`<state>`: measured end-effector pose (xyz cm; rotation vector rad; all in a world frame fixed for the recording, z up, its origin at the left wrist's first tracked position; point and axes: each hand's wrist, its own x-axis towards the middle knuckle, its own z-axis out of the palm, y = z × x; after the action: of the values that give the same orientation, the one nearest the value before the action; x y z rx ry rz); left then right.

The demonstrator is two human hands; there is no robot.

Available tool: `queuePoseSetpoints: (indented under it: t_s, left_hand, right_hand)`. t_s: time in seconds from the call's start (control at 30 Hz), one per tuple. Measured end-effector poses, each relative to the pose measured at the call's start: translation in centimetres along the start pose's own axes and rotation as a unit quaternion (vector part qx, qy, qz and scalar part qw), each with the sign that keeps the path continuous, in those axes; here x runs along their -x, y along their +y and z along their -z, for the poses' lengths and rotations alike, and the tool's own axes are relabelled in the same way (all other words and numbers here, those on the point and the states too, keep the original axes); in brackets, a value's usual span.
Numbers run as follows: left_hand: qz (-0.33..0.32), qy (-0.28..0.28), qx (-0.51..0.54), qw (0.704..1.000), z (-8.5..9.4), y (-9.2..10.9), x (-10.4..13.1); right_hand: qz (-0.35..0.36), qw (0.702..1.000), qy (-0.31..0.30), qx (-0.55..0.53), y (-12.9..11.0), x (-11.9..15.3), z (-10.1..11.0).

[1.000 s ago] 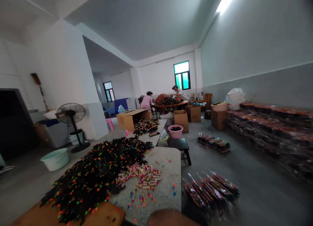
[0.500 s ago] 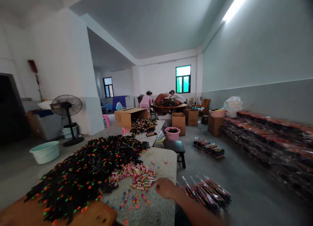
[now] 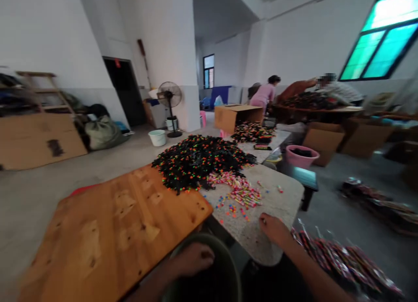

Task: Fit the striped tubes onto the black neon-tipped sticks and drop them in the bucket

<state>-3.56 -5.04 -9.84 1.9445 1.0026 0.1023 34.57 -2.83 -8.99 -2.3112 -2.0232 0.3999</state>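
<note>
My right hand [image 3: 272,227] rests on the speckled grey tabletop [image 3: 284,184], its fingers curled closed; anything inside them is too small to make out. Beside it lie a heap of pink and yellow wrapped sticks [image 3: 243,192] and scattered small coloured caps [image 3: 231,207]. Over a dark round tub [image 3: 235,271], between the tables and my lap, is my left hand [image 3: 197,257], blurred, its fingers bent inward with their contents hidden. A big pile of black pieces with orange and green tips [image 3: 202,160] covers the far side, next to the wooden board [image 3: 130,219].
Behind the pile stands an open cardboard box [image 3: 228,118]. A black stool [image 3: 305,178] and a pink tub [image 3: 302,156] are at the right, with wrapped bundles [image 3: 346,260] on the floor. Several people work at a far table [image 3: 342,109].
The view has swung left and down. My left hand and the dark tub have come into view. My right hand stays closed at the table beside the sticks.
</note>
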Motion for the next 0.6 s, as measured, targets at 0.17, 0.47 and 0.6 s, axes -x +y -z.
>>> queuePoseSetpoints:
  t_s: [0.17, 0.47, 0.6]
  left_hand:
    - [0.075, 0.328, -0.075, 0.939, 11.5, -1.0, -4.8]
    - [0.157, 0.365, -0.214, 0.893, 20.0, -2.2, -13.6]
    - [0.173, 0.335, -0.238, 0.895, 20.1, -2.4, -15.8]
  right_hand:
    - [-0.019, 0.995, 0.088, -0.047, -1.0, -2.9, -2.8]
    - [0.068, 0.992, 0.095, -0.041, -8.5, -5.1, -2.9]
    - [0.064, 0.992, 0.085, -0.063, -8.0, -5.8, -1.5]
